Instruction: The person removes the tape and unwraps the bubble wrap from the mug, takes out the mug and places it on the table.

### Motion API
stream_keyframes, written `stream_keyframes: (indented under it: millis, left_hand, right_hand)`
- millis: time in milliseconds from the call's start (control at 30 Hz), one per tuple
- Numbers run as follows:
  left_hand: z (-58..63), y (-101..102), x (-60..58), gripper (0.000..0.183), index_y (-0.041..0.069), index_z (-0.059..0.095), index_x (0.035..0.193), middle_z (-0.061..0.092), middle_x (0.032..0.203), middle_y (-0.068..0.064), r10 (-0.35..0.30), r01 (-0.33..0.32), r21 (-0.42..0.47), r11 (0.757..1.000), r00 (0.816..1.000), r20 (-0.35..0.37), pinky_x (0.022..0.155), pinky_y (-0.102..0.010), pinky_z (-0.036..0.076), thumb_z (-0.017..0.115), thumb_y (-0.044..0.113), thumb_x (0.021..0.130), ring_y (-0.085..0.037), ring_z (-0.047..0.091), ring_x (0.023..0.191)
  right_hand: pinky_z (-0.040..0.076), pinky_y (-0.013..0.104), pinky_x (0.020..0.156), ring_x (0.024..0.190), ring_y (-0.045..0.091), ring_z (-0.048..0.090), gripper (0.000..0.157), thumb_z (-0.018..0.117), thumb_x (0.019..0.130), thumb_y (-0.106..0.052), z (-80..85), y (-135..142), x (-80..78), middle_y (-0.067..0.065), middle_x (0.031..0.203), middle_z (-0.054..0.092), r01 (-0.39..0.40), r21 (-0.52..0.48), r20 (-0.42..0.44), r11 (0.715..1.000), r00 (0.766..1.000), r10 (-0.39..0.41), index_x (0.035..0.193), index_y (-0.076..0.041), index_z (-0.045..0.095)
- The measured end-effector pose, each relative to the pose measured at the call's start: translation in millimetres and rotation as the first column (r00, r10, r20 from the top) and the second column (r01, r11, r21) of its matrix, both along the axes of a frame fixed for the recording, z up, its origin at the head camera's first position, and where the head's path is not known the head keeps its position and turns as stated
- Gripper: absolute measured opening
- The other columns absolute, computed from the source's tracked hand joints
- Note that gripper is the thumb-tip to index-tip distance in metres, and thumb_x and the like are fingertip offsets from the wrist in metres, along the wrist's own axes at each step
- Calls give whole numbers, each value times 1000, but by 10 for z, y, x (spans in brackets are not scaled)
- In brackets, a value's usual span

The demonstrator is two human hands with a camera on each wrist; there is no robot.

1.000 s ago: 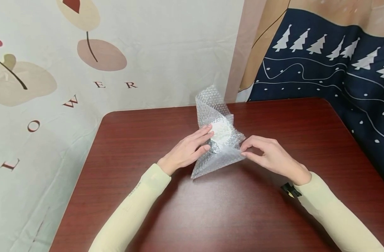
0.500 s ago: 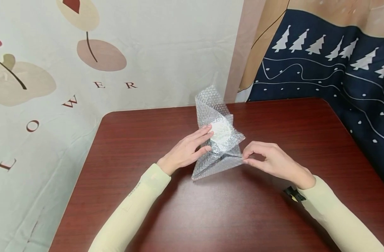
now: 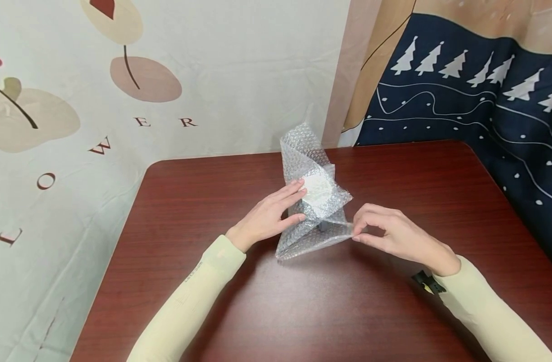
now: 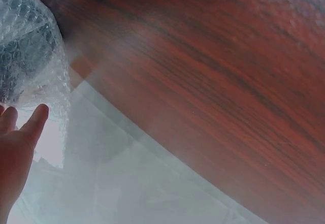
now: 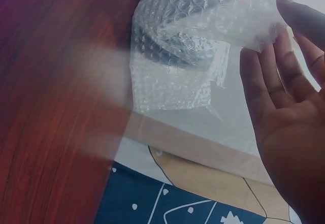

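A sheet of clear bubble wrap [image 3: 305, 151] lies folded on the table, its far end standing up near the back edge. A pale, shiny patch shows in its middle, and something dark shows faintly through the layers. My left hand [image 3: 273, 213] rests on the left side of the wrap with its fingers straight. At the near right corner my right hand [image 3: 393, 234] pinches the loose flap between thumb and fingers, and the flap gapes a little. In the right wrist view the bubble wrap [image 5: 177, 87] reaches up to the fingertips of the right hand [image 5: 289, 92].
The dark red wood-grain table [image 3: 203, 201] fills the lower view. Behind it hangs a pale printed cloth [image 3: 239, 90] with letters, and a navy cloth [image 3: 439, 110] with white trees at right. A dark strap [image 3: 427, 282] sits at the right wrist.
My right hand has drawn the near right corner of the bubble wrap toward me and slightly right, and the flap has opened away from the layer beneath. The left hand stays in place.
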State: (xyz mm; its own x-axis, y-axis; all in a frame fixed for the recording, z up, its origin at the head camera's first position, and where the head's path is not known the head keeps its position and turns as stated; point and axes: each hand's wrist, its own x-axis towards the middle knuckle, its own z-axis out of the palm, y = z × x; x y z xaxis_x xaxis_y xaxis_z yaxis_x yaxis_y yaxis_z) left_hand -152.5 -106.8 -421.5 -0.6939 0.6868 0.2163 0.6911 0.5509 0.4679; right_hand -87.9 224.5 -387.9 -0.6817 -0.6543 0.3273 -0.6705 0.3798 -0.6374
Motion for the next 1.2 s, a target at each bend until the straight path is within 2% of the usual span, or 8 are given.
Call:
stream_keyframes:
  millis: [133,400,600,800,1033,1200]
  left_hand:
    - [-14,4,-3,66,7,48,155,31,168,-2,1,-1,0,1000,1000,-14,125,-31,22,65,43,102,-15,24,156]
    - [-19,2,-9,65,5,50,153,33,167,-5,-6,7,7,1000,999,-46,125,-31,22,67,41,102,-16,25,155]
    - [-30,-3,-14,65,4,51,152,35,166,-6,-13,14,20,1000,998,-65,125,-31,23,67,40,101,-18,28,155]
    - [-32,-6,-15,65,4,50,153,34,167,-6,-16,17,20,1000,998,-59,125,-31,23,66,41,102,-18,27,155]
    - [-22,-7,-10,65,4,49,153,33,167,-6,-14,15,18,1000,998,-53,125,-32,24,66,41,102,-17,27,155]
    - [-23,-4,-7,65,5,49,154,33,167,-5,-14,14,18,1000,999,-46,125,-32,24,65,41,102,-16,26,155]
  right_hand:
    - [55,18,79,95,5,61,42,85,83,1,-20,10,3,-16,101,66,-22,8,16,1000,1000,22,100,-34,70]
    - [56,27,74,90,4,60,42,83,84,3,-50,2,-9,-18,98,64,-85,26,18,996,996,85,99,-34,70]
    - [55,25,75,90,2,59,39,85,85,-4,-71,-3,-16,-21,97,62,-133,58,23,989,991,132,98,-38,70]
    - [54,21,77,92,0,59,27,83,89,-12,-102,-4,-28,-20,101,61,-200,60,22,978,980,199,97,-35,73]
    - [57,27,77,93,0,61,15,79,93,-15,-95,-29,-41,-23,102,63,-233,50,139,971,965,225,95,-29,74]
    - [58,29,77,91,3,63,9,74,97,-16,-120,-53,-74,-17,101,68,-263,34,177,964,951,254,97,-25,75]
